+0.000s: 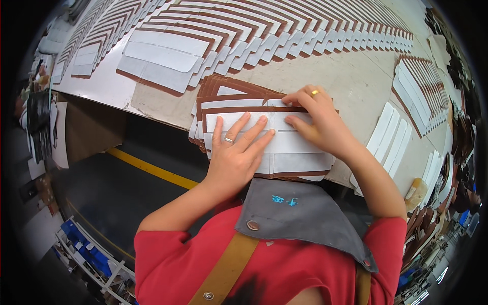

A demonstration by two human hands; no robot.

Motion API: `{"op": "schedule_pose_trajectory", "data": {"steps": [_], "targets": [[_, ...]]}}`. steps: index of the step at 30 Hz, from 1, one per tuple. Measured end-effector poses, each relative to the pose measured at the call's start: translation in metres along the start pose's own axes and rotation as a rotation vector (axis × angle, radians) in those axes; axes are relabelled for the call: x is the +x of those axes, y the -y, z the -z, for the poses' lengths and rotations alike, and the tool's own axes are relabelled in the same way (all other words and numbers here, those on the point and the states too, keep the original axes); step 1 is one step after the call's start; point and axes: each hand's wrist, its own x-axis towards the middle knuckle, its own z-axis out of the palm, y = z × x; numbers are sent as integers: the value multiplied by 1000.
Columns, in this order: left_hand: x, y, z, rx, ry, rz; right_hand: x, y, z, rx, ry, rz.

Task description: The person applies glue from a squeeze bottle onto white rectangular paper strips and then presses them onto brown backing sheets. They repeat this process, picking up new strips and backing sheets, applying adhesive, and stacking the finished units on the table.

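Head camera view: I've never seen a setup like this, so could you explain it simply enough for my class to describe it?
No robot arm works here; these are a person's own bare hands. The camera sits on the person's head and looks down, and its fisheye lens bends straight edges. The left hand lies with fingers spread on a stack of brown-edged white panels. The right hand has its thumb and fingers near the stack's far edge; whether they pinch anything is unclear. Beyond, on the table, similar panels overlap in long rows. White strips lie to the right.
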Motion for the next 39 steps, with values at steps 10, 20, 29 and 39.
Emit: {"op": "schedule_pose_trajectory", "data": {"steps": [10,20,29,39], "targets": [[-7,17,6,-135,-315,130,8,-3,-2,139,66,18],[-2,45,40,-1070,-223,647,-2,-2,4,315,-7,-10],[9,46,32,-802,-370,504,-23,21,-23,-110,29,251],[8,57,20,-599,-351,316,-72,-51,38,-479,-49,-192]]}}
